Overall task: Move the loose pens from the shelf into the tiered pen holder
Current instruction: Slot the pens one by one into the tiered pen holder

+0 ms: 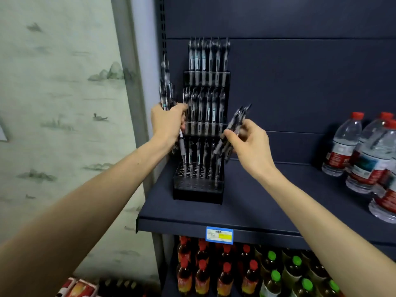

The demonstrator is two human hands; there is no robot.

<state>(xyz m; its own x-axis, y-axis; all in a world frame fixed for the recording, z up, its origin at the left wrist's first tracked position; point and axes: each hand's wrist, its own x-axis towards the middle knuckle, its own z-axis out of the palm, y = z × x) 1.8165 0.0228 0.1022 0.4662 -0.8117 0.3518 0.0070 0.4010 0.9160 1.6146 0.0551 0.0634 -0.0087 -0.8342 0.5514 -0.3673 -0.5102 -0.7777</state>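
Both forearms reach in: left hand (169, 123) clutches a bundle of pens (166, 91), right hand (250, 142) pinches a few more (234, 129). Behind them, the tiered pen holder (201, 183) has open front holes, so next up is probably dropping one in, tip down.

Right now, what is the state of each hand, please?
Left hand: closed on a bundle of pens.
Right hand: closed on a few pens.
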